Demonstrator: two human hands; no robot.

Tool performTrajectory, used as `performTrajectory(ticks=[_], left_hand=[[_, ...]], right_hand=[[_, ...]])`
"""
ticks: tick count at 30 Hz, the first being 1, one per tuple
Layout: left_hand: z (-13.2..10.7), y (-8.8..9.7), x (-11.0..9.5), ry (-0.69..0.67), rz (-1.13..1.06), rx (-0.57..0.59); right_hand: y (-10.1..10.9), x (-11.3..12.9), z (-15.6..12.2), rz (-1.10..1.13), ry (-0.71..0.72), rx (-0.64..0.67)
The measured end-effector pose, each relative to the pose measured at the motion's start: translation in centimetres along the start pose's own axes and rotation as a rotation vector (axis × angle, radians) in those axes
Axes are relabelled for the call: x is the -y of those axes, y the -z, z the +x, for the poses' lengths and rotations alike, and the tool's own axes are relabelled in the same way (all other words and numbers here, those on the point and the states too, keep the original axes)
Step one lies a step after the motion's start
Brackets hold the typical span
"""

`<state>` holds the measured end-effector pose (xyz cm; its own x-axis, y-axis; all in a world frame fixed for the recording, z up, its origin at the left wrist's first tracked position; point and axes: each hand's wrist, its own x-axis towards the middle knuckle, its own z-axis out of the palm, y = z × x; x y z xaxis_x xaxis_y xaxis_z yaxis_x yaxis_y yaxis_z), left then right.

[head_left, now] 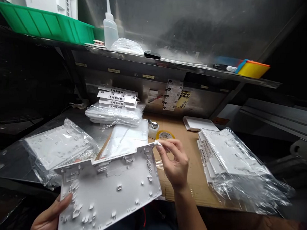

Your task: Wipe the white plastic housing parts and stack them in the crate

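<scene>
A white plastic housing panel (108,190) with small clips and ribs on its inner face is tilted up in front of me. My left hand (51,213) grips its lower left side, thumb on the inner face and the other fingers hidden behind. At the panel's top right corner, my right hand (175,159) pinches a small white wad (157,143), perhaps cloth or cotton, against the edge. Just behind that corner lie a roll of yellow tape (165,134) and a small bottle with a metal cap (153,129).
Bagged white panels (58,145) lie at left, with more stacked (237,155) at right. Thin white parts (117,98) sit on plastic bags (114,115) behind. A shelf above holds a green bin (45,25), a nozzle bottle (110,31) and a yellow box (253,69). Cardboard (189,156) covers the bench.
</scene>
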<state>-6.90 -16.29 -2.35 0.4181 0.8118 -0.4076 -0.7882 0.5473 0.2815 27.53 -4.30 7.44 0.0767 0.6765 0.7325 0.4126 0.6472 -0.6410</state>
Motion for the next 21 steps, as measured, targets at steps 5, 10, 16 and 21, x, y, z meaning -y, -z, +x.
performTrajectory(ticks=[5, 10, 16, 21], left_hand=[[1.2, -3.8, 2.8, -0.349, -0.002, -0.038], [2.7, -7.8, 4.2, -0.414, -0.023, 0.127], [3.2, -11.0, 4.9, -0.489, 0.031, 0.104], [3.8, -13.2, 6.6, -0.507, -0.001, -0.004]], right_hand=[[0.5, -1.0, -0.4, -0.063, 0.022, -0.011], [1.3, -1.7, -0.6, -0.096, 0.041, -0.089], [1.0, -3.2, -0.3, -0.247, 0.042, -0.049], [-1.0, 0.9, -0.7, -0.050, 0.060, -0.035]])
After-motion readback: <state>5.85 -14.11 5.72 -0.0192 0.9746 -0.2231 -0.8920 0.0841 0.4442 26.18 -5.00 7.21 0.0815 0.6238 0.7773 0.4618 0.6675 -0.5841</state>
